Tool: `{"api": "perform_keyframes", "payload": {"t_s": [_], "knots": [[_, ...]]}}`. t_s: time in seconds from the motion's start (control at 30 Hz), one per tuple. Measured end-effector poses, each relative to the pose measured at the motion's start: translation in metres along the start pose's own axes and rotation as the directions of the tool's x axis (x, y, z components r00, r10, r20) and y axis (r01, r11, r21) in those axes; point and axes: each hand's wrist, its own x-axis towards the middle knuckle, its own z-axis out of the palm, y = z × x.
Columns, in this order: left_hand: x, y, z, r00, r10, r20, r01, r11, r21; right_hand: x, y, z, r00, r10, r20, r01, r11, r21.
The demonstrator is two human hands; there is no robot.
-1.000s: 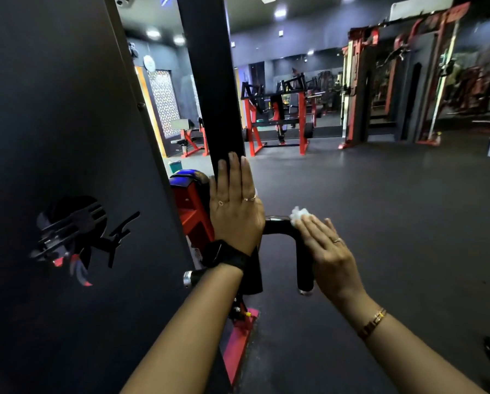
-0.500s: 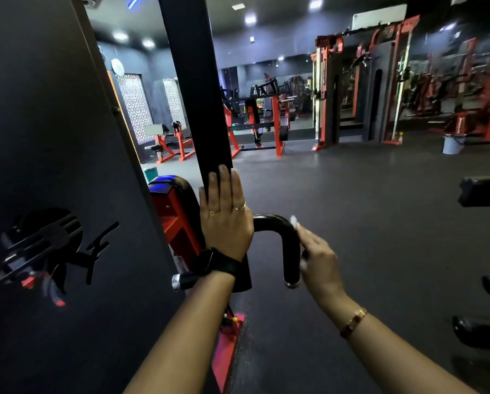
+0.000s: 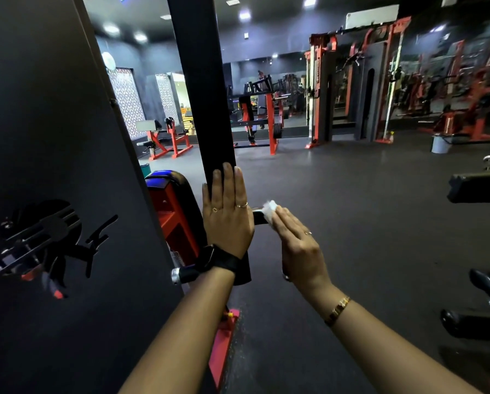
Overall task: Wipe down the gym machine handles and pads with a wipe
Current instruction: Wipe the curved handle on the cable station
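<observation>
My left hand [image 3: 226, 217] lies flat with straight fingers against the black upright post [image 3: 206, 109] of the machine. My right hand [image 3: 297, 245] holds a white wipe [image 3: 270, 209] on the bend of the black curved handle [image 3: 259, 217]. The wipe pokes out past my fingertips. My hand hides most of the handle; only a short stub shows between my hands. A black pad [image 3: 171, 180] on a red frame sits just left of the post.
A tall dark panel [image 3: 53, 137] with a cut-out logo fills the left side. Another machine's black pad [image 3: 476, 189] and bar [image 3: 488, 291] jut in at the right edge. Dark floor [image 3: 351, 223] stretches ahead to red racks and a grey bucket [image 3: 440, 143].
My right hand slid from the bend down the handle's upright part and back up to the bend with the wipe. My left hand stayed on the post. The view swung to the right.
</observation>
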Motion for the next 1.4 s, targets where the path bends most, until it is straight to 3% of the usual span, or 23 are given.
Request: {"api": "perform_keyframes", "payload": {"t_s": [0.07, 0.17, 0.4, 0.5, 0.53, 0.57, 0.67, 0.73, 0.8, 0.97, 1.13, 1.2, 1.33, 1.4], "knots": [[0.001, 0.001, 0.000, 1.000, -0.011, -0.007, 0.011, 1.000, -0.014, -0.013, -0.001, -0.005, 0.992, 0.105, -0.077, -0.103, 0.994, 0.023], [-0.001, 0.001, 0.001, 1.000, -0.022, -0.011, 0.021, 0.999, -0.030, -0.019, -0.006, -0.003, 0.974, 0.218, -0.066, -0.213, 0.974, 0.075], [-0.001, 0.002, 0.004, 1.000, -0.024, -0.017, 0.023, 0.998, -0.054, -0.019, 0.015, 0.006, 0.997, 0.073, -0.023, -0.075, 0.995, -0.073], [-0.002, 0.003, 0.003, 0.999, -0.032, -0.030, 0.030, 0.998, -0.062, -0.027, 0.027, 0.001, 0.956, 0.281, -0.083, -0.282, 0.959, 0.000], [-0.002, 0.003, 0.003, 0.999, -0.034, -0.031, 0.032, 0.998, -0.062, -0.023, 0.027, 0.000, 0.951, 0.287, -0.113, -0.288, 0.958, 0.010], [-0.002, 0.003, 0.003, 0.999, -0.032, -0.031, 0.030, 0.998, -0.062, -0.015, 0.024, -0.001, 0.961, 0.233, -0.150, -0.234, 0.972, 0.012], [-0.001, 0.002, 0.002, 0.999, -0.036, -0.015, 0.035, 0.998, -0.049, 0.019, 0.010, -0.005, 0.978, -0.124, -0.167, 0.130, 0.991, 0.025], [-0.002, 0.002, 0.002, 0.999, -0.036, 0.002, 0.037, 0.999, -0.036, 0.035, 0.006, -0.007, 0.944, -0.327, -0.050, 0.327, 0.945, -0.005], [-0.002, 0.003, 0.002, 0.999, -0.040, 0.004, 0.041, 0.999, -0.031, 0.032, 0.016, -0.006, 0.903, -0.423, 0.076, 0.427, 0.903, -0.051], [-0.003, 0.003, 0.004, 1.000, -0.026, 0.000, 0.026, 1.000, -0.016, -0.011, 0.064, -0.018, 0.874, -0.436, 0.216, 0.462, 0.883, -0.088], [-0.001, 0.003, 0.003, 0.999, -0.022, -0.036, 0.020, 0.998, -0.054, -0.044, 0.087, -0.024, 0.719, -0.536, 0.442, 0.633, 0.767, -0.100], [-0.001, 0.003, 0.004, 0.998, -0.017, -0.052, 0.015, 0.999, -0.050, -0.035, 0.077, -0.027, 0.720, -0.559, 0.411, 0.643, 0.760, -0.091], [0.000, 0.004, 0.002, 0.999, -0.027, -0.043, 0.026, 0.999, -0.025, 0.006, 0.044, -0.035, 0.799, -0.557, 0.228, 0.594, 0.792, -0.144], [0.001, 0.004, 0.001, 0.999, -0.028, -0.024, 0.028, 1.000, -0.005, 0.014, 0.040, -0.033, 0.813, -0.541, 0.218, 0.578, 0.795, -0.182]]}}
